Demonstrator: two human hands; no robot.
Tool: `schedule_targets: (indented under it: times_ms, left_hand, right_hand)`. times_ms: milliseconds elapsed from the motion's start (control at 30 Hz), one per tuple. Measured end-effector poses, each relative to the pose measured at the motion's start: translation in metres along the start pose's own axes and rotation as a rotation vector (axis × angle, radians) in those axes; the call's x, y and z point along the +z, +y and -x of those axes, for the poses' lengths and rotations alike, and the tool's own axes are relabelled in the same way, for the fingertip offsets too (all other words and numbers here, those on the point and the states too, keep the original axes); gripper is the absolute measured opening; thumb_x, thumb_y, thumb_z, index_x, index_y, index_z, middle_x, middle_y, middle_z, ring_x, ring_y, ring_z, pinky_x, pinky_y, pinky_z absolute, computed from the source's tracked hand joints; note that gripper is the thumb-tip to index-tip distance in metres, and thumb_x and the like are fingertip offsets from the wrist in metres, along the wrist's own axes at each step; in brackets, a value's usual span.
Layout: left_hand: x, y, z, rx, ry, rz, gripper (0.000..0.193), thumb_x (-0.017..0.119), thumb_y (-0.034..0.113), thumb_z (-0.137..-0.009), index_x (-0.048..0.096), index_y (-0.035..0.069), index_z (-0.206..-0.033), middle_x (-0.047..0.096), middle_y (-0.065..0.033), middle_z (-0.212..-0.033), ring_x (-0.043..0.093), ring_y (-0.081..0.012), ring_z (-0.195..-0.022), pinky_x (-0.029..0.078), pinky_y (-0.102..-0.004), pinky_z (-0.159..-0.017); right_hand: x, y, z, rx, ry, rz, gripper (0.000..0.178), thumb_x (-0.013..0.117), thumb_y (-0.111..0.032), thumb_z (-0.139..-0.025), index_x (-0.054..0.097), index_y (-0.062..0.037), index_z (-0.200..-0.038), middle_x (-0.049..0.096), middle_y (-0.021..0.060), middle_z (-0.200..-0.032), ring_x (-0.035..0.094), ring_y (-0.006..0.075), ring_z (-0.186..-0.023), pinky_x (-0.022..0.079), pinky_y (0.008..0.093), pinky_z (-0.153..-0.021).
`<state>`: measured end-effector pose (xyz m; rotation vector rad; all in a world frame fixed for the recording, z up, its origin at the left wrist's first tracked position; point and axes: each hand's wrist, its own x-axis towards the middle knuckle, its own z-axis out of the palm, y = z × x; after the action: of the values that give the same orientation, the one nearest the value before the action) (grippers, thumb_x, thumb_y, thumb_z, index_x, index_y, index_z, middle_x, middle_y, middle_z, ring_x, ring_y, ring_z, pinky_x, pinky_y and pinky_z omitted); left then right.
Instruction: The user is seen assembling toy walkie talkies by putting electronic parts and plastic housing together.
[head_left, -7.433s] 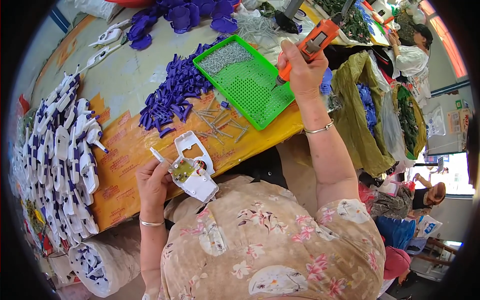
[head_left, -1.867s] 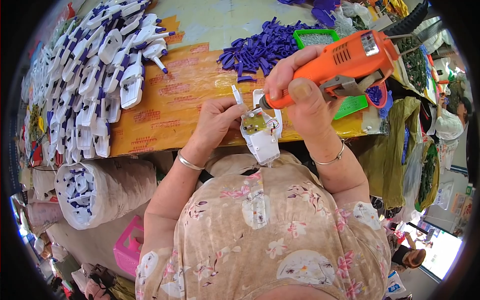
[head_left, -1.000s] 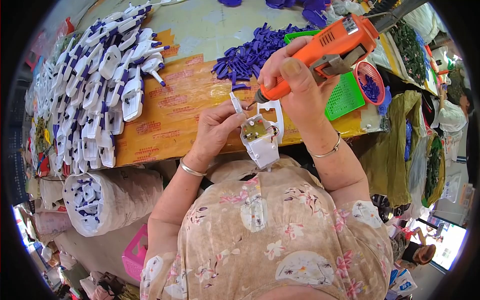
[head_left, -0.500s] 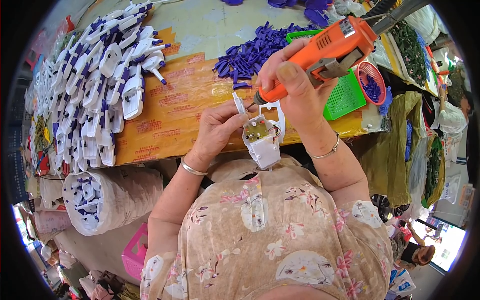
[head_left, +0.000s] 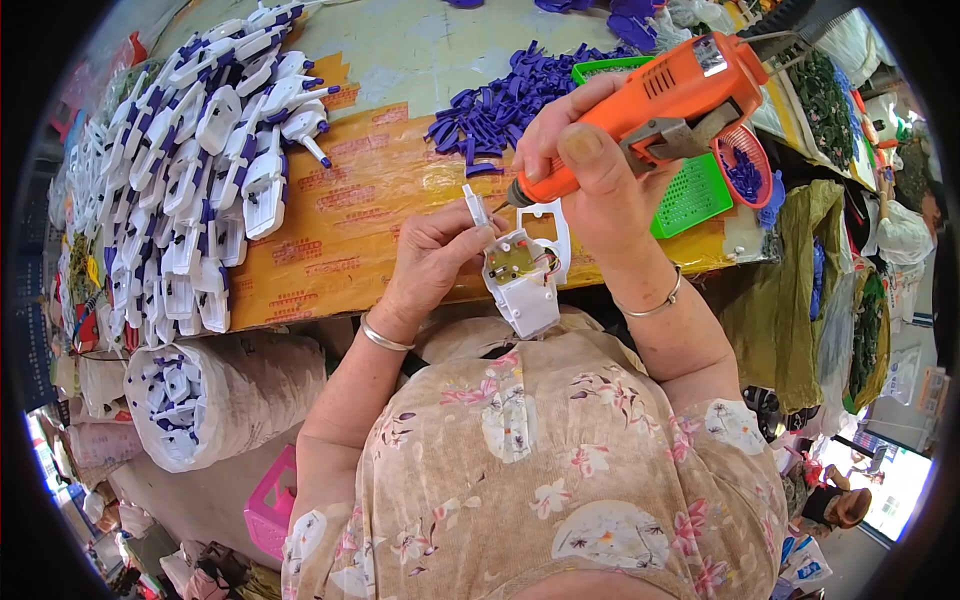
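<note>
My right hand is wrapped round an orange electric screwdriver, its tip slanting down to the left. Between the thumb and fingers of my left hand is a white plastic housing, held over the table's front edge. The housing lies open, with a circuit board and thin wires showing inside. Its narrow neck points away from me, and the screwdriver's bit reaches down beside that neck. Whether the bit touches a screw is too small to tell. A white frame-shaped part sits just right of the housing.
Stacked white housings with purple parts cover the table's left side. Loose purple pieces lie in a heap beyond my hands. To the right stand a green basket and a red basket. A filled sack leans below the table at left.
The screwdriver's rear end has shifted slightly to the right, while its tip stays near the neck. My left hand and the housing have hardly moved.
</note>
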<state>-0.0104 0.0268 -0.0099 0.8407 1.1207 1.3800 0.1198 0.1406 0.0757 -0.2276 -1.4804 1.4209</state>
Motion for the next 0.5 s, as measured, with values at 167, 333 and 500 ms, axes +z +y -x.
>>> schedule_targets:
  times_ms: [167,333,500]
  left_hand:
    - [0.0011,0.0028,0.0007,0.01,-0.004,-0.018,0.014,0.059,0.011,-0.088,0.068,0.001,-0.092,0.062,0.0021,-0.085,0.054,-0.0031,-0.069,0.046,-0.0175,-0.058]
    - [0.0008,0.0078,0.0013,-0.077,-0.001,-0.023,0.014,0.06,0.012,-0.088,0.068,0.001,-0.091,0.062,0.0025,-0.082,0.053,-0.0026,-0.067,0.044,-0.017,-0.056]
    - [0.0021,0.0089,0.0021,-0.079,0.02,-0.031,0.014,0.06,0.012,-0.088,0.068,0.001,-0.091,0.062,0.0026,-0.078,0.051,-0.0021,-0.063,0.041,-0.0167,-0.053]
  right_hand:
    - [0.0024,0.0022,0.0015,0.022,-0.014,-0.001,0.031,0.067,-0.022,-0.083,0.043,-0.0027,-0.09,0.055,0.0087,-0.067,0.055,0.0169,-0.057,0.05,0.0352,-0.058]
    - [0.0003,0.0046,0.0029,0.015,-0.008,-0.008,0.032,0.067,-0.022,-0.083,0.042,-0.0033,-0.09,0.055,0.0084,-0.067,0.055,0.0165,-0.056,0.05,0.0351,-0.058]
    - [0.0017,0.0026,0.0029,0.034,0.005,0.001,0.032,0.067,-0.022,-0.083,0.042,-0.0033,-0.091,0.055,0.0085,-0.067,0.055,0.0164,-0.056,0.05,0.035,-0.058]
